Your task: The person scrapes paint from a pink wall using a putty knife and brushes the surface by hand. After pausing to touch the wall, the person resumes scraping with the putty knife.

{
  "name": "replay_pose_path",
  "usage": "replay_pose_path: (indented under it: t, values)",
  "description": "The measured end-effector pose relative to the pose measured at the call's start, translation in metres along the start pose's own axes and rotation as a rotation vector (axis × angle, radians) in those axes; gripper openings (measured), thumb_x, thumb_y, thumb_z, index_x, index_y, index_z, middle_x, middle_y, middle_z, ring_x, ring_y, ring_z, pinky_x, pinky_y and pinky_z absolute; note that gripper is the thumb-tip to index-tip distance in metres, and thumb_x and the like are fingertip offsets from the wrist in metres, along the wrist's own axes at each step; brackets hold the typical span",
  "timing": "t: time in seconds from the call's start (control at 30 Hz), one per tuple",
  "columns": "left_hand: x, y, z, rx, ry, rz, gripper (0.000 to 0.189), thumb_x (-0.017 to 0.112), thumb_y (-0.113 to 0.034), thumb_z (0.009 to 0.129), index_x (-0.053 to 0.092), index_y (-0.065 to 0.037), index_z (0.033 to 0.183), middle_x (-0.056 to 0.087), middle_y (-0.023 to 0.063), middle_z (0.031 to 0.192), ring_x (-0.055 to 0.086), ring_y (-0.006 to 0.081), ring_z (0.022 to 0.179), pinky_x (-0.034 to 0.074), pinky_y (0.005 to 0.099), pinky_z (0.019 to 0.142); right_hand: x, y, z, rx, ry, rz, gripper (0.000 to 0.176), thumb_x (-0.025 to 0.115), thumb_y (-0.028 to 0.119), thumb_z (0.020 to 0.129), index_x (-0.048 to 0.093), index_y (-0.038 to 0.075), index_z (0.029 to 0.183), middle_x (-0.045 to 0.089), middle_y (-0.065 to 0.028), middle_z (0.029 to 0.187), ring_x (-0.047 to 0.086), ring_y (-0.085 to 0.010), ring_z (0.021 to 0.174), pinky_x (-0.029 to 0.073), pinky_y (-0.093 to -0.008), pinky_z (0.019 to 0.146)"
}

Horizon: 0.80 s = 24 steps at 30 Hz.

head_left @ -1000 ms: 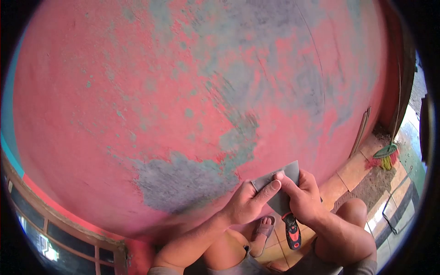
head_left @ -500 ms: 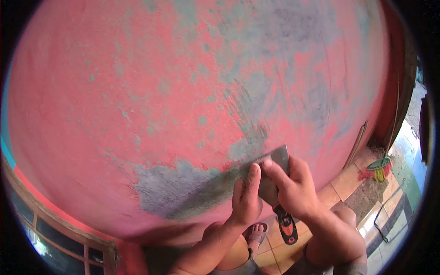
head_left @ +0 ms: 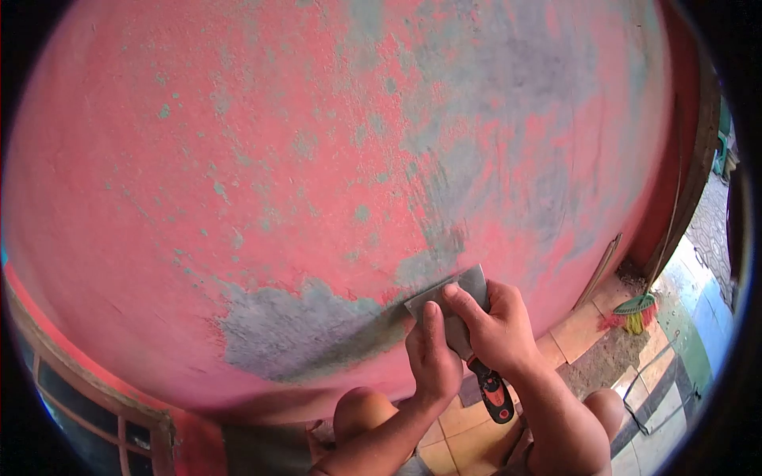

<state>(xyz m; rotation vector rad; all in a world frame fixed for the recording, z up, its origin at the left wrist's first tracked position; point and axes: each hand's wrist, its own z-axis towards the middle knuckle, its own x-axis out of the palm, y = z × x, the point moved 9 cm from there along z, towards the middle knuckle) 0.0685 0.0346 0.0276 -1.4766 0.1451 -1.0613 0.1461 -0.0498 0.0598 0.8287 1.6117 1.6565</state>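
Observation:
A wide metal scraper [head_left: 456,319] with a black and red handle is held in both hands, its blade edge up against the pink wall [head_left: 278,222]. My left hand [head_left: 434,353] presses its thumb on the left part of the blade, fingers curled behind it. On the right side of the blade, my right hand [head_left: 502,327] grips it with the thumb on its face. The handle hangs down between my wrists. Just left of the blade lies a bare grey patch [head_left: 294,329] with ragged paint edges.
A broom [head_left: 635,311] with green, yellow and red bristles stands at the right on the tiled floor [head_left: 583,333], near debris. A wooden-framed window [head_left: 87,408] is at the lower left. My knees are bent below my arms.
The view has shifted and tilted slightly. Both hands and the scraper appear a little further left and lower in the picture, still on the wall. The sandalled foot no longer shows clearly.

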Motion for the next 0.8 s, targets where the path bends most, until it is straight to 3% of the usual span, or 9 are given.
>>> replay_pose_path:
  t: [0.27, 0.3, 0.47, 0.57, 0.8]
  values:
    - [0.001, -0.005, 0.002, -0.036, -0.041, 0.018, 0.046, 0.038, -0.036, 0.109, 0.063, 0.003, 0.108, 0.065, 0.0068, 0.101, 0.060, 0.0119, 0.092, 0.049, 0.0279, 0.078, -0.004, -0.011, 0.003, -0.027, -0.062, -0.003, 0.040, 0.066, 0.034, 0.094, 0.066, -0.006, 0.087, 0.065, -0.0052, 0.069, 0.059, -0.0080, 0.065, 0.049, -0.0301, 0.058]
    - [0.002, -0.008, 0.003, -0.018, -0.048, 0.052, 0.045, 0.040, -0.037, 0.108, 0.064, 0.002, 0.106, 0.064, 0.0067, 0.099, 0.060, 0.0128, 0.092, 0.049, 0.0280, 0.079, 0.000, -0.009, 0.001, -0.054, -0.052, 0.080, 0.029, 0.065, 0.025, 0.097, 0.066, -0.003, 0.089, 0.064, 0.0008, 0.074, 0.057, -0.0056, 0.067, 0.048, -0.0258, 0.059]
    - [-0.008, -0.011, 0.011, -0.006, -0.006, 0.208, 0.043, 0.043, -0.038, 0.106, 0.064, -0.001, 0.099, 0.063, 0.0042, 0.093, 0.058, 0.0123, 0.087, 0.047, 0.0273, 0.075, 0.010, -0.015, 0.003, -0.041, -0.045, 0.234, 0.029, 0.069, 0.024, 0.092, 0.067, -0.005, 0.093, 0.069, -0.0059, 0.078, 0.060, -0.0077, 0.071, 0.050, -0.0275, 0.063]
    - [-0.009, -0.008, 0.009, -0.062, -0.038, 0.108, 0.041, 0.043, -0.036, 0.106, 0.063, -0.003, 0.095, 0.062, 0.0028, 0.091, 0.056, 0.0110, 0.083, 0.045, 0.0269, 0.072, 0.012, -0.020, 0.005, 0.042, 0.019, 0.225, 0.026, 0.070, 0.021, 0.092, 0.068, -0.005, 0.093, 0.070, -0.0064, 0.080, 0.060, -0.0076, 0.072, 0.051, -0.0268, 0.064]
    - [-0.022, 0.003, 0.010, -0.133, 0.039, 0.179, 0.042, 0.040, -0.033, 0.109, 0.064, 0.001, 0.106, 0.064, 0.0037, 0.095, 0.058, 0.0087, 0.085, 0.047, 0.0258, 0.073, 0.015, -0.025, 0.000, -0.002, -0.042, 0.288, 0.022, 0.069, 0.017, 0.091, 0.067, -0.005, 0.093, 0.070, -0.0051, 0.079, 0.060, -0.0077, 0.072, 0.050, -0.0280, 0.064]
